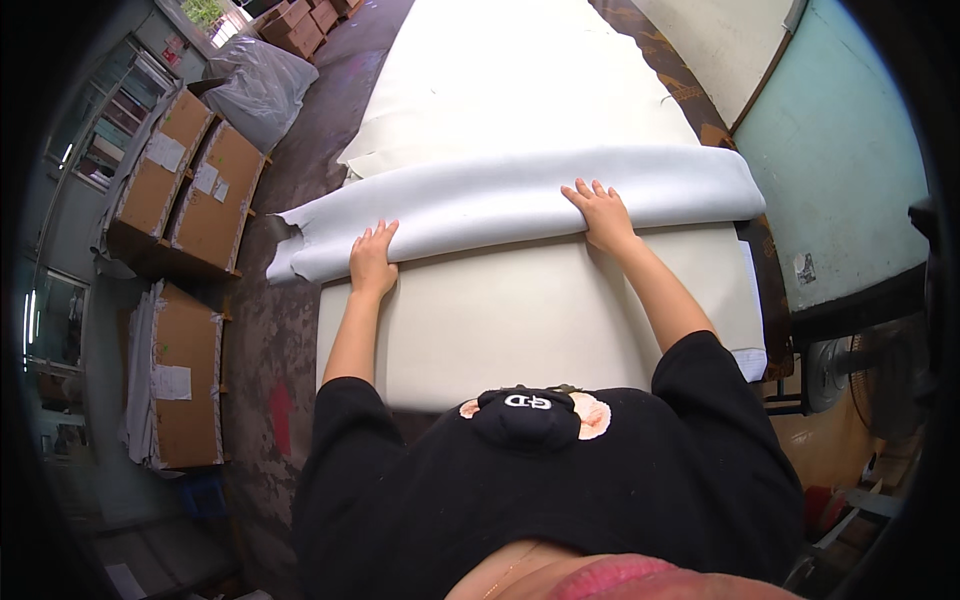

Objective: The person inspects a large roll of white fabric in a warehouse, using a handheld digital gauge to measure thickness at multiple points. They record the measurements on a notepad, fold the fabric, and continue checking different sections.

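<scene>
A thick roll of pale, leather-like sheet (480, 205) lies crosswise over the table, its left end ragged and its right end rounded. My left hand (373, 260) rests on the roll's near side towards the left, fingers stretched over it. Further right, my right hand (604, 216) lies on top of the roll with its fingers spread. Neither hand is closed around anything. Beyond the roll, a cream sheet (520, 85) with uneven edges stretches away along the table. Between the roll and my body lies more smooth cream sheet (490, 325).
Brown cardboard boxes (215, 205) stand along the left, with another carton (188, 385) nearer. A plastic-wrapped bundle (262, 85) sits behind them. A pale green panel (850, 150) rises close to the table's right edge, and a fan (828, 375) stands at the right.
</scene>
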Demonstrator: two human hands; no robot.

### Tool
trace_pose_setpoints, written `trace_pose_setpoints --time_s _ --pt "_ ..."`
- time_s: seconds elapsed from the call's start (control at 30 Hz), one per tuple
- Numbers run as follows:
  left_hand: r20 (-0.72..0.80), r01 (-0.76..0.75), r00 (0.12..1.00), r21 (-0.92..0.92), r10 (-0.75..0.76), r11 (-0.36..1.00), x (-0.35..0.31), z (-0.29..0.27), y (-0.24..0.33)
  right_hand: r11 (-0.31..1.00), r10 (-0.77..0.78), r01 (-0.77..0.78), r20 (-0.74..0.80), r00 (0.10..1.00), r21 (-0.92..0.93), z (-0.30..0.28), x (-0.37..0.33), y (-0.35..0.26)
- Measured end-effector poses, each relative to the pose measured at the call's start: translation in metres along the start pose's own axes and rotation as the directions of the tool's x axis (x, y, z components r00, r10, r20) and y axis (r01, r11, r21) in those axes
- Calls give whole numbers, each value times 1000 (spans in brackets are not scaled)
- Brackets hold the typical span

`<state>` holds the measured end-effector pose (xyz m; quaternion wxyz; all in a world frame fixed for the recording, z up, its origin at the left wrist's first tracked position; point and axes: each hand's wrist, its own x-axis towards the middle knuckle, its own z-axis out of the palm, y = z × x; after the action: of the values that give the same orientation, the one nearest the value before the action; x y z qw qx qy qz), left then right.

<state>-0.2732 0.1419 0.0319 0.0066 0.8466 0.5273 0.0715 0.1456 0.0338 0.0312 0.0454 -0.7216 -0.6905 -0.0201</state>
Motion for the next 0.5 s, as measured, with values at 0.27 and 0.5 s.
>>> trace_pose_setpoints --time_s 0.27,0.5 --pt "298 -157 944 30 141 987 -47 -90 36 987 19 -14 -33 999 158 -37 -75 7" --pt "690 -5 626 -464 364 886 -103 -191 43 946 -290 125 605 742 299 -169 -143 2"
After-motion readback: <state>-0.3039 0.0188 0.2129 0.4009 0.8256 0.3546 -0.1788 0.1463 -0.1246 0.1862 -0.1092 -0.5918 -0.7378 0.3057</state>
